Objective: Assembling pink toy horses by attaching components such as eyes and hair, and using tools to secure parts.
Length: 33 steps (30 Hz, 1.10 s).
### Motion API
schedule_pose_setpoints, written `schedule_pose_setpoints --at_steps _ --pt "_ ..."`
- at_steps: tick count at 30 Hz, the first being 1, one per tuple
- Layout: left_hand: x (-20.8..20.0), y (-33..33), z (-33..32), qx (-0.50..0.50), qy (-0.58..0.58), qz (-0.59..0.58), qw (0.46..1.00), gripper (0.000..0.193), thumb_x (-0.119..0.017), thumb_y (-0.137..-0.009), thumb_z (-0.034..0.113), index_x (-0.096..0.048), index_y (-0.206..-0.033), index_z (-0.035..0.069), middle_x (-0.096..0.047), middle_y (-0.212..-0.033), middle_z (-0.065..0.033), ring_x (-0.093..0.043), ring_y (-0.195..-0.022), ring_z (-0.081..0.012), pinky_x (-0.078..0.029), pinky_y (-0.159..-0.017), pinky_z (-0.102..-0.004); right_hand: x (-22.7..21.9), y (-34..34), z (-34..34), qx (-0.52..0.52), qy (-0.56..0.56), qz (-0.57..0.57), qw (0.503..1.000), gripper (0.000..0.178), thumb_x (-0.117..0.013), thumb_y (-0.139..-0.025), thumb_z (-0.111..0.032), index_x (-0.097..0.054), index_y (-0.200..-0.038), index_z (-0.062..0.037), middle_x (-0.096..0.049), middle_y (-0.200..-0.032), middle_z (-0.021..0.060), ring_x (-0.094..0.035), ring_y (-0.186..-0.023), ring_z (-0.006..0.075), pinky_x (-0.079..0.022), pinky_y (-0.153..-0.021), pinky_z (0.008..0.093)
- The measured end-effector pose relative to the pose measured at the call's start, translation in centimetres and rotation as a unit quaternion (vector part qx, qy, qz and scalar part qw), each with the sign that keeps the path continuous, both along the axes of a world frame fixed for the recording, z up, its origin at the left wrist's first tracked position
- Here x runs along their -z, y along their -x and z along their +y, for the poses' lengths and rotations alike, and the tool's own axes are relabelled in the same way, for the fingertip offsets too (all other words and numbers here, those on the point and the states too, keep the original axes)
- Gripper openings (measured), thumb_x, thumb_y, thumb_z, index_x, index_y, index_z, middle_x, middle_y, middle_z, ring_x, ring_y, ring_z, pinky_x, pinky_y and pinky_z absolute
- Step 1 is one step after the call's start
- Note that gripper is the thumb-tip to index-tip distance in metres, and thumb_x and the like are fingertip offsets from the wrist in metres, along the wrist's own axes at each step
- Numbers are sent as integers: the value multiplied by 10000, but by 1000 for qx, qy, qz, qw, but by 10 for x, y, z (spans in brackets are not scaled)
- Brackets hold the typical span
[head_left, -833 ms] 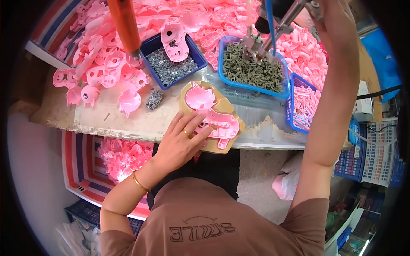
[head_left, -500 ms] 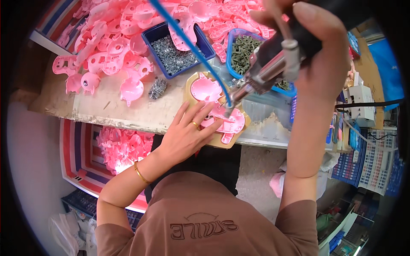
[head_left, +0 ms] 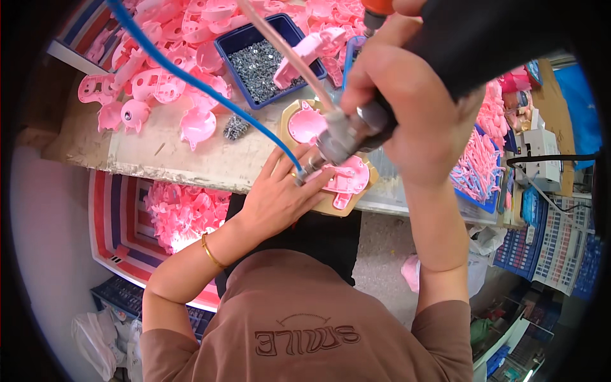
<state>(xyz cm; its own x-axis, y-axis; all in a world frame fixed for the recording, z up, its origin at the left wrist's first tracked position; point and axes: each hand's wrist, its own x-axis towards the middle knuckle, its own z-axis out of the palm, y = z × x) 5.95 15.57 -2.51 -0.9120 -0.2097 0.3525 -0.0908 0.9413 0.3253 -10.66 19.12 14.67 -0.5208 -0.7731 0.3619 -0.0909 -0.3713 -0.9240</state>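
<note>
My right hand (head_left: pixel 423 105) is wrapped round a dark power screwdriver (head_left: pixel 340 137) with a metal nose. A blue hose (head_left: pixel 184 77) and a pale hose (head_left: pixel 289 54) run to that nose. The tip hangs over the fingers of my left hand (head_left: pixel 273 197), hiding part of them; contact with anything below cannot be made out. My left hand lies with fingers stretched out across the near left side of a beige jig (head_left: pixel 327 206). Seated in the jig are a round pink plastic shell (head_left: pixel 305 123) and a wider pink plastic part (head_left: pixel 351 173) beside my fingertips.
A blue tray (head_left: pixel 289 93) of small metal screws stands behind the jig, a pink part lying across it. Pink shells (head_left: pixel 168 86) are heaped at the far left. A screw cluster (head_left: pixel 236 127) lies on the bench (head_left: pixel 184 162). Another blue tray (head_left: pixel 487 202) holds thin pink pieces.
The screwdriver has moved left and nearer to me, its tip going from over the jig to over my left fingers. My right hand has come lower and left; the left hand stays nearly still.
</note>
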Motion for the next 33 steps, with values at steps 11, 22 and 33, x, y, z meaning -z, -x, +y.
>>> schedule_pose_setpoints --at_steps 11,22,33 --pt "-4 2 -7 39 9 18 999 318 -699 -845 237 -612 -1124 111 -544 -1294 -105 -437 -1321 -316 -318 -1139 -494 -59 11 18 130 -5 11 991 318 -663 -854 -95 -529 -1110 39 -605 -654 59 -593 -528 124 -462 -503 241" --pt "-138 -72 -58 69 -302 -90 947 139 -778 -702 102 -708 -818 67 -678 -828 -63 -618 -790 -283 -476 -749 -386 5 223 4 163 -144 343 914 238 -554 -977 -231 -641 -931 -15 -607 -779 37 -579 -734 108 -489 -668 295" --pt "-140 -121 -57 -82 -201 -270 938 517 -751 -817 217 -589 -1269 26 -659 -1114 -167 -613 -1028 -344 -474 -908 -414 146 269 -31 425 -553 385 605 403 -745 -740 -503 -746 -954 -162 -733 -944 116 -696 -895 284 -539 -812 448"
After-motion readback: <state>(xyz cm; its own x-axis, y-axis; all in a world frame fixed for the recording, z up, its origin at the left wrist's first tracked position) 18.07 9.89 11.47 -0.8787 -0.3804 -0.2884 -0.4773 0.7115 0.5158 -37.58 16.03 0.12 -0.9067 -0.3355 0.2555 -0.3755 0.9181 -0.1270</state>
